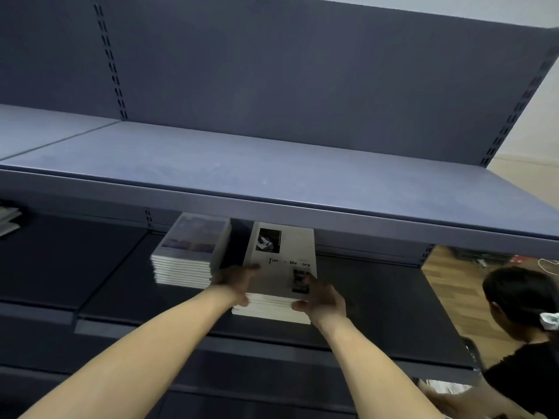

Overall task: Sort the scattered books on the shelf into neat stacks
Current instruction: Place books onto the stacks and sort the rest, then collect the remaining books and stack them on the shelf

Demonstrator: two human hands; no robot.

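Head view shows both of my hands on the white stack of books that sits on the dark lower shelf, under the lip of the grey upper shelf. My left hand grips the stack's near left corner, thumb lying on the top cover and the fingers wrapped down the left side. My right hand holds the near right corner, thumb pressed against the front edge of the pages and fingers curled over the cover. Both forearms reach forward and slightly inward, wrists nearly level with the stack.

What matters for the next move is how the stack lies: its long axis runs away from me toward the back of the shelf, tilted a little to the right, and the books are directly between my hands, so neither hand is nearer. I judge I am squaring the edges, since the lower books seem to stick out slightly at the front.

A second stack with a bluish cover stands just beside it to the left, apart by a narrow gap. More books lie far left. Another person crouches at the lower right, well apart from my hands.
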